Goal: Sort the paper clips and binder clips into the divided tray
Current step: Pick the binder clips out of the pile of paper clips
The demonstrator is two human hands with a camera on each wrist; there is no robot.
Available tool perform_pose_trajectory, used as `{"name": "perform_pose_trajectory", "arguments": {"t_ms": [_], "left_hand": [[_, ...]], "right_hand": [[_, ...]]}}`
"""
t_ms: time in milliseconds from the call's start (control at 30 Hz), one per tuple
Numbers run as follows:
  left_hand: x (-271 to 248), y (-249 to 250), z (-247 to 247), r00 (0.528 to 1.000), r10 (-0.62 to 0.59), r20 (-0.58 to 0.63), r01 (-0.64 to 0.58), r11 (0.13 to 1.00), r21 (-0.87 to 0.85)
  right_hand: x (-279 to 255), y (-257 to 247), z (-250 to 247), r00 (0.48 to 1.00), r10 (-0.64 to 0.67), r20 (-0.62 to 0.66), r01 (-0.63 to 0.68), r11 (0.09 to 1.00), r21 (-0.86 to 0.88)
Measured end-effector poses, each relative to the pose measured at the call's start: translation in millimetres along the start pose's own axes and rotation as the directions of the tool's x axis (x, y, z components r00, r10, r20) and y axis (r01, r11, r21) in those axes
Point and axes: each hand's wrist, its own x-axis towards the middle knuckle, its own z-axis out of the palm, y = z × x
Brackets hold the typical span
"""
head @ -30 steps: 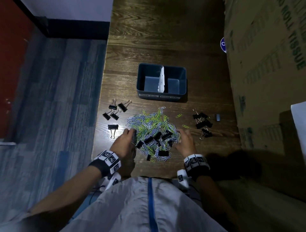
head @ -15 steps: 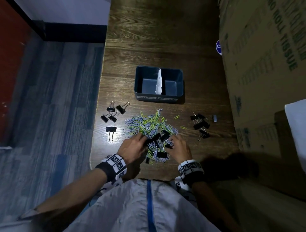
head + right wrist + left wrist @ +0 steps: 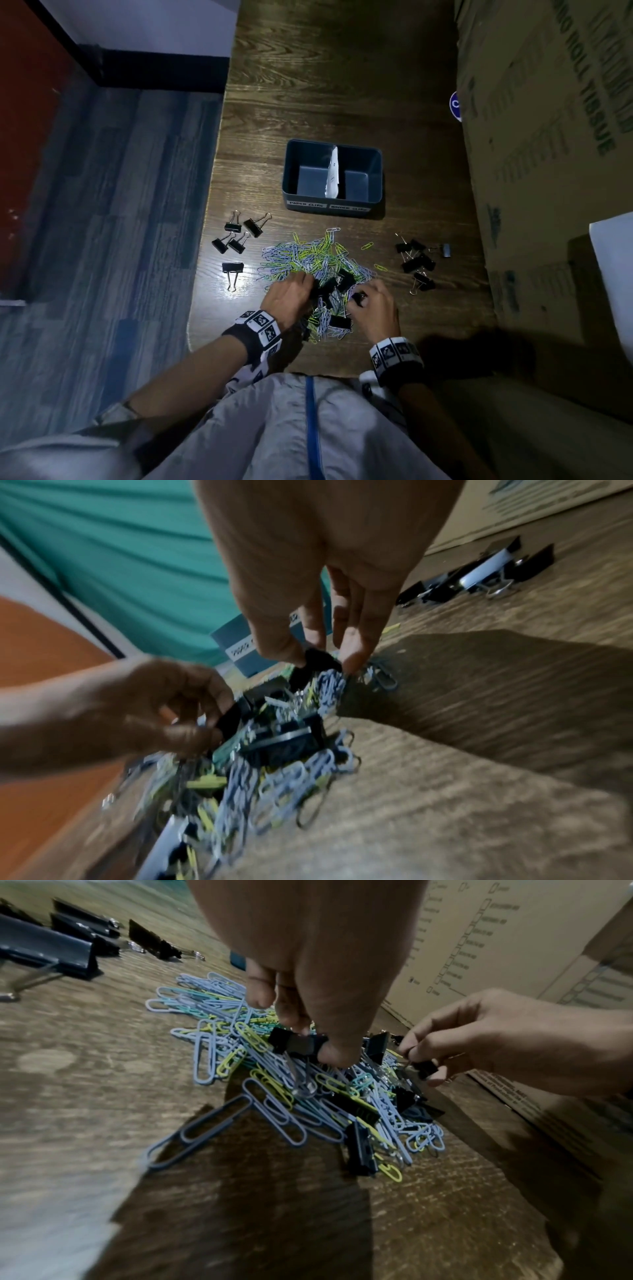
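Two hands work in the middle of a mixed pile of paper clips (image 3: 308, 260) on the wooden table (image 3: 342, 85). The left hand (image 3: 289, 296) reaches in from seven o'clock of the pile and pinches a black binder clip (image 3: 297, 1043) between thumb and fingertips, just above the lavender and yellow-green wire clips. The right hand (image 3: 375, 310), at five o'clock of the pile, pinches a second, smaller black binder clip (image 3: 424, 1068) between thumb and curled fingers; the right wrist view is blurred, yet it shows that clip held clear of the heap. More black binder clips lie tangled within the pile between the two hands. The divided tray (image 3: 331, 204) stands at twelve o'clock of the pile, well apart from both hands, with a white divider (image 3: 332, 176) upright down its middle and two labels on its near wall; both compartments look bare. A group of five binder clips (image 3: 234, 240) lies at nine o'clock of the pile, and another cluster of binder clips (image 3: 416, 262) lies at three o'clock. A large cardboard box (image 3: 548, 154) stands along the table's right side.
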Motion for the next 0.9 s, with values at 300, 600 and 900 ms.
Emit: {"name": "perform_pose_trajectory", "arguments": {"t_ms": [300,600,900], "left_hand": [[-3.1,5.8,-17.4,0.998,0.037,-0.055,-0.04,0.998,-0.053],[-7.7,-2.1,-11.6,0.988,0.147,-0.043,-0.147,0.989,0.005],[5.5,2.9,-6.1,0.991,0.094,-0.1,-0.099,0.994,-0.047]], "right_hand": [[15.3,8.2,-31.8,0.977,0.174,-0.12,-0.144,0.964,0.224],[48.1,24.3,-77.8,0.962,0.243,-0.123,-0.198,0.933,0.301],[72.6,56.6,-81.5,0.869,0.43,-0.245,-0.348,0.883,0.315]]}}
